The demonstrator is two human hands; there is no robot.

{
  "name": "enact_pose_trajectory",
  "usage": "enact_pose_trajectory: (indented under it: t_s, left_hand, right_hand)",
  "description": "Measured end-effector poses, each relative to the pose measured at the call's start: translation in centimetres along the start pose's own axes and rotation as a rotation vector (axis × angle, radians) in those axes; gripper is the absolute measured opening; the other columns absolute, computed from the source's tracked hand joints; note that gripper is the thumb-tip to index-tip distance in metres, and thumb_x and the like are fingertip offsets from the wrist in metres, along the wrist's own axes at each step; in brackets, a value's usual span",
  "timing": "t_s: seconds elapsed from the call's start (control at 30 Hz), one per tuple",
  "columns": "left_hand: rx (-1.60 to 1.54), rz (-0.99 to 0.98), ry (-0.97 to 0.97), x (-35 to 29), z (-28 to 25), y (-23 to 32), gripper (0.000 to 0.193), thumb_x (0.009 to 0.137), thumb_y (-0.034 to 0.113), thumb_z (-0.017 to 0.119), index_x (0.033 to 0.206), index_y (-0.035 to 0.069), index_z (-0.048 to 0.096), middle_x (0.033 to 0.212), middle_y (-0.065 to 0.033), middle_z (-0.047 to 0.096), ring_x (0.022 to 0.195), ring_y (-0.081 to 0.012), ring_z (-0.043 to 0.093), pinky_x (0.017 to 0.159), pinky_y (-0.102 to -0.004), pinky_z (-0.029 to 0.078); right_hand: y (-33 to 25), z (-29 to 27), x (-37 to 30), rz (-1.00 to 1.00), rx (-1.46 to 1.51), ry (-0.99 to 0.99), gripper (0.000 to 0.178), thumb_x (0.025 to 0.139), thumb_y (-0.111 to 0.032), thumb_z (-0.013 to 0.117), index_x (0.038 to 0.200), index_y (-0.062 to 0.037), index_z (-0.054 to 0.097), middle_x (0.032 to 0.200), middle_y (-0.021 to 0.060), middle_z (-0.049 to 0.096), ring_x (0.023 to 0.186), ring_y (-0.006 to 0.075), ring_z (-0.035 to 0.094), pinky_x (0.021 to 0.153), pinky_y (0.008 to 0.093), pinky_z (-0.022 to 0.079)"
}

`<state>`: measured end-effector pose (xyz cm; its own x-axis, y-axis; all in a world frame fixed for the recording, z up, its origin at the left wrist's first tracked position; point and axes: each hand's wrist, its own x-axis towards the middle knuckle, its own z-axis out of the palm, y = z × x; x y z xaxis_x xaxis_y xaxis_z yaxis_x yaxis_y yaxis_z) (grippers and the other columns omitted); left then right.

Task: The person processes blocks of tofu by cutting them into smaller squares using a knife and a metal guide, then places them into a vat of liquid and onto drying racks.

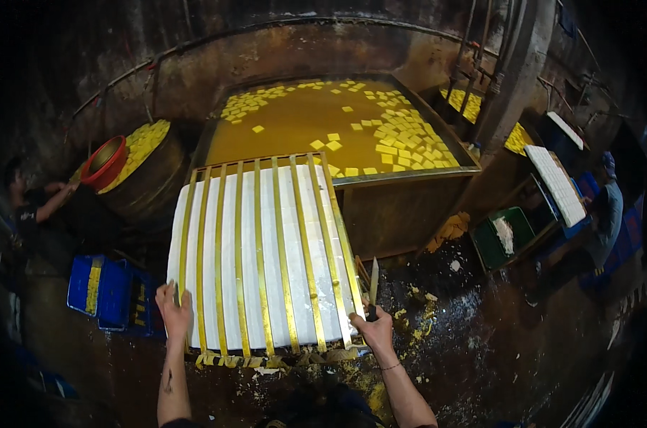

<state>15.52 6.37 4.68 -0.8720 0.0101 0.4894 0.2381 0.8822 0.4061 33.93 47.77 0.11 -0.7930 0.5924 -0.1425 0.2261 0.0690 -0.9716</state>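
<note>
A large white slab (250, 257), apparently tofu, lies before me under a slatted frame (287, 285) of yellow-stained strips running away from me. At the near left edge, my left hand (173, 312) has its fingers curled round the outer strip of the frame. My right hand (375, 329) is closed on the dark handle of a knife (374, 280), blade pointing up and away. The fingers of that hand also touch the frame's near right corner. Under the near edge hangs yellowed cloth (230, 361).
Beyond the slab stands a wide vat (280, 132) of yellow liquid with floating yellow squares. Left are a heaped barrel (148, 192), a red basin (103, 164) held by another person, and blue crates (95, 285). At right, a person (605, 221) stands by a white slab (555, 185).
</note>
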Motion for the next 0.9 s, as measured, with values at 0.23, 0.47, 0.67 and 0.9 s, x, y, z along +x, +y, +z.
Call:
enact_pose_trajectory:
  t_s: [0.23,0.47,0.67,0.9]
  left_hand:
    - [-0.460,-0.783,0.098,-13.1,-5.4,-1.6,0.024,0.091,0.016,0.066,0.107,0.001,0.057,0.099,-0.0072,0.055,0.090,-0.0173,0.054,0.074,-0.0318,0.048]
    - [-1.005,-1.106,-0.024,-13.6,-5.6,-1.4,0.029,0.093,0.019,0.064,0.118,0.005,0.056,0.094,-0.0040,0.063,0.085,-0.0126,0.061,0.065,-0.0332,0.058]
    - [-1.099,-1.107,-0.063,-13.4,-6.2,-1.3,0.031,0.093,0.018,0.063,0.118,0.002,0.057,0.097,-0.0060,0.064,0.081,-0.0114,0.061,0.065,-0.0307,0.058]
    - [-1.035,-1.071,-0.087,-13.3,-6.3,-1.8,0.039,0.091,0.022,0.065,0.122,0.000,0.057,0.100,-0.0061,0.065,0.082,-0.0104,0.062,0.062,-0.0273,0.056]
  right_hand:
    - [-0.3,1.7,-0.2,0.093,0.106,-0.019,0.029,0.076,-0.009,0.076,0.099,0.0068,0.066,0.086,0.0069,0.069,0.073,0.0101,0.060,0.067,0.0256,0.049]
    - [-0.2,0.8,-0.1,0.030,0.168,-0.051,0.038,0.081,-0.001,0.068,0.118,0.0055,0.064,0.092,0.0024,0.068,0.075,0.0076,0.059,0.067,0.0229,0.048]
    - [0.4,0.6,0.3,-0.016,0.149,-0.044,0.041,0.081,0.000,0.067,0.121,0.0042,0.063,0.086,-0.0006,0.065,0.065,0.0055,0.054,0.057,0.0217,0.042]
    - [-0.7,1.4,-0.7,-0.032,0.184,-0.081,0.041,0.081,0.001,0.064,0.122,0.0035,0.063,0.077,-0.0047,0.060,0.057,0.0031,0.046,0.051,0.0203,0.035]
